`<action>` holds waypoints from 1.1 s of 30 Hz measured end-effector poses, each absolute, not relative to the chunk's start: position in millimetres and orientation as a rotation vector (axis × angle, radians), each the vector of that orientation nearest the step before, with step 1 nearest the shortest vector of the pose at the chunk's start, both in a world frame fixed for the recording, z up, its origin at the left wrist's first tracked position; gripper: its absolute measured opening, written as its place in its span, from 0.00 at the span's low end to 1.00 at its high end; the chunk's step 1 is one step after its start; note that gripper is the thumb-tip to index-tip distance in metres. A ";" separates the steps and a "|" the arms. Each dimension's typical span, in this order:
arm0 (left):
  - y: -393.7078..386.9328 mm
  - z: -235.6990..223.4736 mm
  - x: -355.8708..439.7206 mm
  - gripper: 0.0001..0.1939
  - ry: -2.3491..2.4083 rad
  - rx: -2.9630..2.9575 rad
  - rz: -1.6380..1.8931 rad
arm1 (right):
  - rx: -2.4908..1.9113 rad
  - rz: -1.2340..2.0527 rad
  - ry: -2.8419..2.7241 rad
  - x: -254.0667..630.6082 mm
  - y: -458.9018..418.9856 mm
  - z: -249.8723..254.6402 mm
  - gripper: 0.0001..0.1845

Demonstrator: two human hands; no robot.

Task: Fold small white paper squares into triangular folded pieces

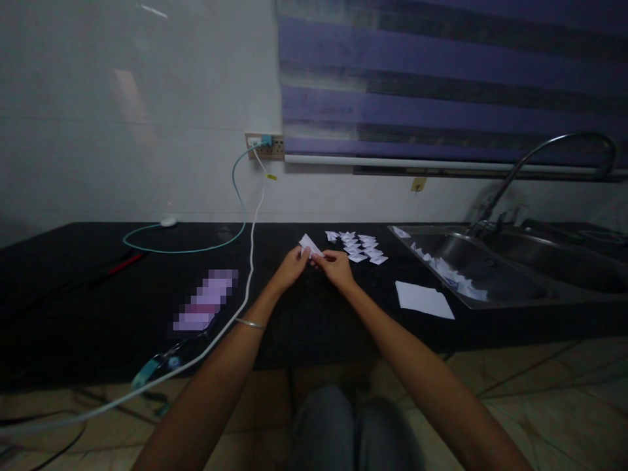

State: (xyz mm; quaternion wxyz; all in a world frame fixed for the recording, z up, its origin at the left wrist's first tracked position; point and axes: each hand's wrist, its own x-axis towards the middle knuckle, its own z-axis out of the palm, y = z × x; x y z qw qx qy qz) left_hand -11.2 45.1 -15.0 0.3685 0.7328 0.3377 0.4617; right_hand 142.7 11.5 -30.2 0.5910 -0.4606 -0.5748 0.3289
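Between my two hands is a small piece of folded white paper (307, 243), held up over the black counter. My left hand (293, 265) pinches its left side, the thumb lying on the front. Closed on the lower right edge is my right hand (335, 267), its thumb and fingers meeting the left hand's. Just beyond the right hand, several folded white paper pieces (360, 247) lie in rows. A stack of flat white paper (424, 300) rests farther right, near the sink.
At right is a steel sink (510, 278) with a curved faucet (520, 163); more folded papers (454, 275) line its left edge. A white cable (252, 261) runs from the wall socket (265, 146) past my left forearm. A pixelated pinkish rectangle (206, 301) lies left.
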 end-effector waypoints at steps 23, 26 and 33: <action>31.7 2.8 -22.9 0.23 0.653 1.330 1.182 | -0.879 1.059 -1.025 143.6 3.2 -11.3 0.25; 29.7 2.8 -21.2 0.24 0.675 1.314 1.181 | -0.833 1.086 -0.984 143.0 1.3 -8.6 0.23; 25.9 6.6 -18.5 0.28 0.755 1.317 1.224 | -0.879 1.037 -0.972 141.6 1.1 -7.1 0.25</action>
